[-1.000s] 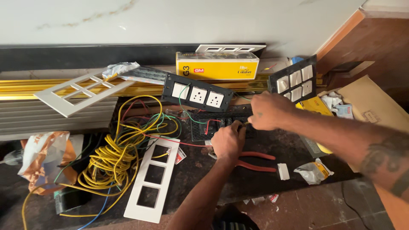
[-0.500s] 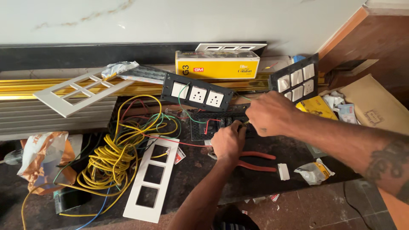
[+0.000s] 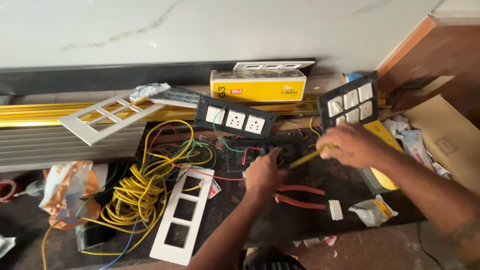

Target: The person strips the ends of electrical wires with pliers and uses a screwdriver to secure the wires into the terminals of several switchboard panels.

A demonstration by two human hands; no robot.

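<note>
**Two hands at a black switch plate on a crowded worktop**

The left hand (image 3: 264, 175) presses down on a black switch plate (image 3: 260, 150) at the middle of the dark worktop (image 3: 300, 220), fingers curled closed on its edge. The right hand (image 3: 350, 145) pinches a yellow-handled screwdriver (image 3: 312, 156), tip angled toward the plate. Room is tight: yellow wire coils (image 3: 140, 195) and a white three-window frame (image 3: 182, 215) crowd the left, red-handled pliers (image 3: 300, 196) lie just below the left hand, and a black socket panel (image 3: 235, 119) sits close behind. Bare surface shows only along the near edge. A yellow carton (image 3: 257, 85) stands closed by the wall; its contents cannot be seen.
</note>
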